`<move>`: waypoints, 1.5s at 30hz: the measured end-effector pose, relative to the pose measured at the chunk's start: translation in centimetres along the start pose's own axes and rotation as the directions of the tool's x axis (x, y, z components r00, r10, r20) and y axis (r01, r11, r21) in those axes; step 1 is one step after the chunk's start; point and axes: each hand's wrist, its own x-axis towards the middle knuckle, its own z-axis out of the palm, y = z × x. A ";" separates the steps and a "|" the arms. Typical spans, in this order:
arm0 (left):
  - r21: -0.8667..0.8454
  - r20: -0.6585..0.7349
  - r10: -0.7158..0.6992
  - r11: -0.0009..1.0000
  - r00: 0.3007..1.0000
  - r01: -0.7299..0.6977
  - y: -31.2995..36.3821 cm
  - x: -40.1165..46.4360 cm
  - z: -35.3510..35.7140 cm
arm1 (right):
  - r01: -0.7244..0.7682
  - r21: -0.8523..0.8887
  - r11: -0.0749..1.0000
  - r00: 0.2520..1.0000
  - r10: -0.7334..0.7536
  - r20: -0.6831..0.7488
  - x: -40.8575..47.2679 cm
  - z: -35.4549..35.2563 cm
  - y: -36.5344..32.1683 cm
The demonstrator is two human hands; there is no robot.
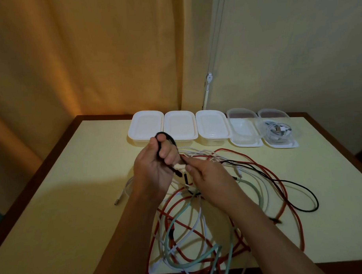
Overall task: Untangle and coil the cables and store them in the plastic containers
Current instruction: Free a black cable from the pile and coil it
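The left hand (154,168) holds a small coil of the black cable (290,184) with curled fingers. Just beside it, the right hand (206,177) pinches the same cable. From there the loose length runs away to the right across the tangle (199,228), so the right hand is nearer.

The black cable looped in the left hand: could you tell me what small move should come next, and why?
Probably draw another length of the black cable out of the tangle and wrap it onto the loop. The left hand grips a started loop; the right hand pinches the cable beside it, and much of it lies across the table.
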 end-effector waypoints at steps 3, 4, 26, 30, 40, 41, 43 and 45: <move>0.152 -0.102 0.170 0.976 0.980 -0.154 -0.2 0.3 -0.6 | 0.014 -0.018 1.000 0.998 -0.012 0.069 -0.5 0.1 -0.8; 0.234 -0.122 0.214 0.955 0.969 -0.182 -0.2 0.4 -0.9 | 0.021 -0.022 1.000 0.997 -0.020 0.069 -0.6 0.0 -1.1; 0.950 -0.090 -0.313 0.259 0.945 0.176 -0.4 -1.6 0.9 | 0.019 0.118 0.993 0.999 -0.015 -0.037 -0.6 -2.7 -2.1; 0.955 -0.071 -0.238 0.263 0.969 0.135 -0.7 -1.4 0.6 | 0.008 0.126 0.992 0.999 -0.004 -0.034 -0.6 -2.6 -2.0; 0.985 0.015 0.209 0.168 0.978 -0.051 -2.1 -0.9 0.4 | 0.074 0.037 0.997 0.975 -0.064 -0.213 -0.2 -1.7 -1.5; 0.985 0.017 0.253 0.160 0.967 -0.059 -2.1 -0.9 0.3 | 0.083 0.043 0.996 0.971 -0.071 -0.226 -0.2 -1.8 -1.4; 0.980 -0.006 0.298 0.191 0.954 -0.053 -2.0 -0.8 0.2 | 0.072 0.053 0.996 0.972 -0.058 -0.227 -0.1 -1.9 -1.3; 0.953 -0.074 0.271 0.302 0.960 -0.012 -1.9 -1.0 0.5 | 0.056 0.072 0.996 0.977 -0.040 -0.211 -0.1 -2.0 -1.2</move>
